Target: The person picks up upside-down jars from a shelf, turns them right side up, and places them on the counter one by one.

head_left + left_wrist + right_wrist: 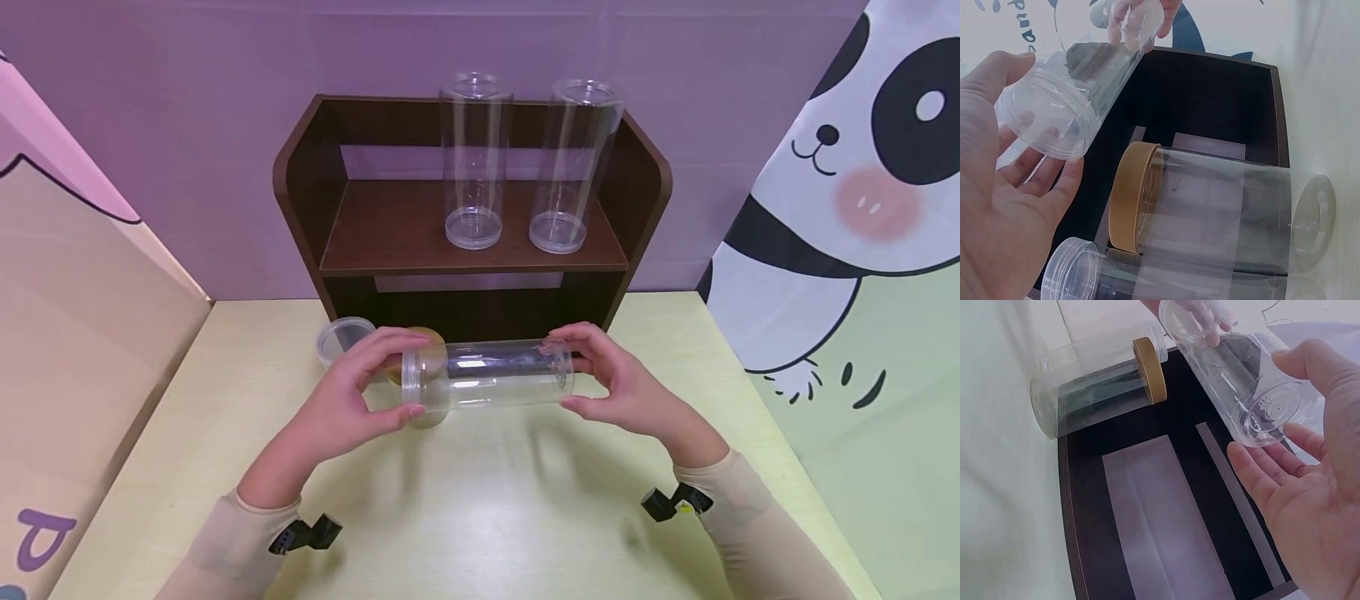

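Note:
A clear plastic jar [502, 383] lies level in the air between both hands, above the table and in front of the shelf. My left hand [356, 392] grips its clear-lidded end [1047, 115], thumb on one side and fingers on the other. At the jar's base [1272, 409], my right hand [626, 387] holds the other end between thumb and curved fingers. Behind the held jar, a clear jar with a gold lid [1132, 197] stands on the table, partly hidden in the head view. Beside it, near the left hand, stands another clear-lidded jar [1072, 275].
A dark brown two-tier shelf [472, 271] stands at the back of the table [487, 517]. On its upper tier, two clear jars, one left [474, 167] and one right [573, 171], stand upright toward the right. Printed panels enclose the sides.

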{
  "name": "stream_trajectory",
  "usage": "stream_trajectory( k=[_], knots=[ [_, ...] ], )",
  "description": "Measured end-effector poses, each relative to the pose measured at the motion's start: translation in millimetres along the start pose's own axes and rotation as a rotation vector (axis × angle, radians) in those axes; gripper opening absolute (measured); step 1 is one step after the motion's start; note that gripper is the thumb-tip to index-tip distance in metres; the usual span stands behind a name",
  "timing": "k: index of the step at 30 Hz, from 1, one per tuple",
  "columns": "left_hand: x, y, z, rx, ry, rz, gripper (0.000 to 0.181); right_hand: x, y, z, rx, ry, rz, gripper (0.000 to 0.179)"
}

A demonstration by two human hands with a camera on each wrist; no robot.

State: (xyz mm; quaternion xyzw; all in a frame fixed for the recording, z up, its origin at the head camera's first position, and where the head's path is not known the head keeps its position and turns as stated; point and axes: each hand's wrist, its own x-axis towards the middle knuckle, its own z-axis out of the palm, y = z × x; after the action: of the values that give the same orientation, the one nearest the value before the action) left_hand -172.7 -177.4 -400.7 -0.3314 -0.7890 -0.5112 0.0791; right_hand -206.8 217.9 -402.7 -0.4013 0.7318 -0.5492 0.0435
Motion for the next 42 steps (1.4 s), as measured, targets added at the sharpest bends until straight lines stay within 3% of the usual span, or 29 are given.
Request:
stream_trajectory(
  k=[11,20,32,42],
  knots=[
    [8.9,1.4,-6.2,-0.040,0.044,0.074,0.073,-0.6,4,5,-0.031,-0.029,0.053,0.070],
    [20.9,12.3,-9.6,-0.020,0.064,0.092,0.074,-0.4,24,21,-0.033,-0.076,0.076,0.068],
    [40.3,26.2,1.8,0.096,-0.022,0.153,0.069,2.5,41,42,-0.046,-0.066,0.102,0.060],
    [58.2,29.4,13.7,0.096,-0.129,0.178,0.065,5.1,50,53,-0.007,-0.064,0.090,0.063]
  ],
)
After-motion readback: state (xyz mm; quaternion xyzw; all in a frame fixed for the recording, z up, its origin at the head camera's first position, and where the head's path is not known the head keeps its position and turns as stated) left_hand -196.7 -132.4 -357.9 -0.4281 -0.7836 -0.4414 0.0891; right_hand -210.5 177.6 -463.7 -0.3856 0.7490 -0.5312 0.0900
